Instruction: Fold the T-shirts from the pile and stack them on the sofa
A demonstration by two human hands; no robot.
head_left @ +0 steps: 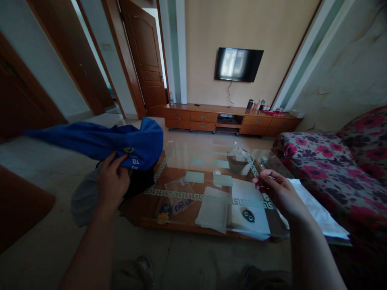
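A blue cloth garment (133, 139) with white lettering and a small yellow emblem stretches across the left side, above the floor and by the table's left edge. My left hand (113, 181) is closed on its lower edge, near the lettering. Below the blue cloth hang a black piece (140, 184) and a grey piece of fabric (84, 197), partly covered by my hand and forearm. Over the right part of the glass coffee table (178, 159), my right hand (276, 187) has its thumb and fingers pinched together. Whatever they may hold is too small to make out.
White sheets (211, 209) and a round black item (248, 216) show at the table's front. A small glass jar (263, 161) stands beyond my right hand. White cloth or paper (320, 213) lies beside the flowered sofa (329, 173). A low cabinet (202, 117) lines the far wall.
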